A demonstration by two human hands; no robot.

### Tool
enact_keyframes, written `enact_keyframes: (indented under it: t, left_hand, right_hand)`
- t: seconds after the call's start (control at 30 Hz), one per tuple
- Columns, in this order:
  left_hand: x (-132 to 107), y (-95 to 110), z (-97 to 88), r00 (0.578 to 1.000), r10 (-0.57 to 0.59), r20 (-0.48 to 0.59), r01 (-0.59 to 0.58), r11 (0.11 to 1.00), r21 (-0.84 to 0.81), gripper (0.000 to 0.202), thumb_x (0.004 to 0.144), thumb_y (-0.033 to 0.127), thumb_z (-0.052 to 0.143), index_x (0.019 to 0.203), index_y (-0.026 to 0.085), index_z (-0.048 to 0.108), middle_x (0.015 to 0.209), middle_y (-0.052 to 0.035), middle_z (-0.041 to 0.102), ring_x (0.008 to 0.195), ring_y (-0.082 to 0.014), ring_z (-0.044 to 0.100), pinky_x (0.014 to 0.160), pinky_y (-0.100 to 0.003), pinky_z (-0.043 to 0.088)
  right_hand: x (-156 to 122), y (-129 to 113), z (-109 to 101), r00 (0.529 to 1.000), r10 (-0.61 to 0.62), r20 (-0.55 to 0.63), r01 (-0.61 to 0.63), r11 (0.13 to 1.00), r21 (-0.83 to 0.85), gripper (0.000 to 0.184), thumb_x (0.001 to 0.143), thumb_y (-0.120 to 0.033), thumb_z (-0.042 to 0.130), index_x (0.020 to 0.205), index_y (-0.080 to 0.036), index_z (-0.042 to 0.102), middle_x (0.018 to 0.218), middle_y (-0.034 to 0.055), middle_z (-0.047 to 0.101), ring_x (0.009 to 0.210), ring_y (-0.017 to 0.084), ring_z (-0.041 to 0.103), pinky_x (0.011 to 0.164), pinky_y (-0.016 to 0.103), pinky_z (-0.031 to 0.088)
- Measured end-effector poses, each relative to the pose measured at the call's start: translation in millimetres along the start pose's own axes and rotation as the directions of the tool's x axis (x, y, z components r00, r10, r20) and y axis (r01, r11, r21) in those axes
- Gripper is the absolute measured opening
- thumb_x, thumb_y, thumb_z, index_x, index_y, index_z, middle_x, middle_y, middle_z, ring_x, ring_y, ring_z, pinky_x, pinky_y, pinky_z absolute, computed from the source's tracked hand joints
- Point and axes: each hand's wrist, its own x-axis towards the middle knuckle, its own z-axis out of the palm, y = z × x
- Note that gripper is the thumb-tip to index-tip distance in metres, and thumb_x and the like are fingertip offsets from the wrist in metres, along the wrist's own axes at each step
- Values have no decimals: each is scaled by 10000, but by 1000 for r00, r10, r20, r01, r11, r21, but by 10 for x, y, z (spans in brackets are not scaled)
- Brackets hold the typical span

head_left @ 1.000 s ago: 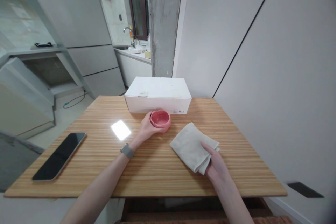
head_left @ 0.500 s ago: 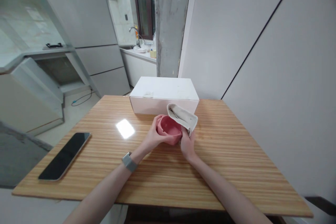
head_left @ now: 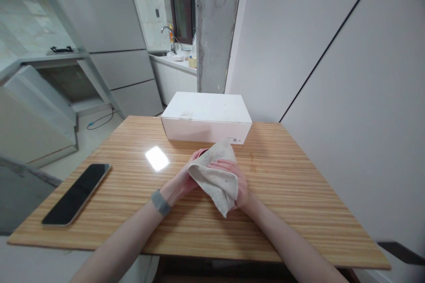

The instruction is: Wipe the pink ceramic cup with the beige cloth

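A light grey cloth [head_left: 215, 181] hangs spread between my hands over the middle of the wooden table [head_left: 292, 212]. My right hand [head_left: 237, 181] presses on the cloth from the right, its fingers lying across the top folds. My left hand [head_left: 186, 179] curves around the left side of the pink bowl, which the cloth now hides almost wholly; only a dark sliver of its rim shows by the left fingertips. A grey band sits on my left wrist.
A white cardboard box [head_left: 206, 117] stands at the table's back edge, just beyond my hands. On the left lies a black phone [head_left: 78, 194]. A pale wall [head_left: 325, 53] rises at the right, and a grey pillar [head_left: 215, 26] stands behind the box.
The cloth, folded in my right hand beside the bowl, has opened out and come left over it. The bowl's inside, visible before, is covered. My left hand keeps its hold.
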Motion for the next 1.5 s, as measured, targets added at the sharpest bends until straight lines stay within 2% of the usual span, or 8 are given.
enact_keyframes:
  t: [0.13, 0.4, 0.63, 0.83, 0.97, 1.2, 1.3, 1.5]
  left_hand:
    - [-46, 122, -61, 978, -161, 136, 183, 967, -175, 277, 865, 367, 498, 835, 132, 641, 631, 20, 639, 554, -109, 588, 583, -223, 477]
    - [-56, 98, -48, 934, -258, 248, 334, 878, -344, 438, 864, 513, 503, 889, 110, 673, 720, -46, 684, 639, -130, 607, 649, -228, 476]
    - [-76, -10, 82, 978, -141, 154, 183, 933, -310, 462, 907, 470, 455, 1082, 88, 645, 938, -99, 716, 797, -160, 650, 748, -256, 502]
    - [-156, 9, 222, 970, 32, 239, 59, 929, -365, 438, 945, 412, 393, 1240, 137, 564, 1251, -76, 615, 1214, -193, 510, 1030, -303, 378]
    - [-194, 73, 216, 970, 56, 238, 33, 935, -354, 390, 914, 322, 479, 1270, 173, 532, 1313, -58, 569, 1259, -200, 465, 1059, -325, 341]
    - [-149, 180, 103, 976, -127, 176, 158, 972, -174, 566, 840, 569, 444, 1002, 79, 676, 920, -116, 724, 907, -248, 645, 830, -329, 459]
    - [-133, 212, 63, 981, -69, 180, 62, 997, 49, 528, 851, 552, 453, 956, 94, 694, 908, -81, 733, 934, -234, 635, 905, -326, 414]
    - [-70, 201, -15, 977, 61, 202, -142, 899, 414, 475, 901, 497, 399, 1019, 141, 691, 1023, -39, 718, 1010, -223, 604, 997, -351, 357]
  right_hand:
    - [20, -16, -34, 956, -193, 222, 235, 954, -186, 526, 775, -500, 570, 1224, -226, 594, 1246, 74, 606, 1189, 276, 541, 1070, 458, 343]
    - [74, 20, -17, 936, -184, 301, 273, 918, -286, 524, 724, -290, 587, 1235, -177, 567, 1266, 118, 591, 1231, 302, 497, 1083, 463, 326]
    - [175, 15, -11, 946, -120, 303, 253, 855, -453, 434, 753, -219, 517, 1172, -126, 581, 1198, 171, 613, 1160, 301, 540, 1086, 457, 313]
    - [194, 45, -20, 986, -104, 128, 156, 841, -518, 344, 836, -220, 387, 1122, -159, 568, 1115, 148, 633, 1117, 285, 543, 1021, 484, 364]
    - [158, 89, -76, 984, -149, 94, 176, 839, -515, 343, 849, -230, 358, 1122, -164, 556, 1114, 147, 630, 1126, 273, 540, 1010, 461, 380]
    - [122, 71, -39, 879, -370, 300, 476, 671, -568, 365, 847, -331, 392, 1078, -108, 566, 996, 163, 672, 1001, 279, 617, 961, 452, 445]
    - [103, 46, 56, 820, -431, 376, 571, 589, -572, 356, 834, -332, 428, 1055, -94, 573, 991, 164, 680, 1028, 280, 614, 975, 428, 447]
    - [96, 48, 53, 843, -428, 326, 539, 657, -527, 355, 854, -365, 391, 1030, -118, 576, 993, 154, 683, 984, 269, 630, 930, 419, 477]
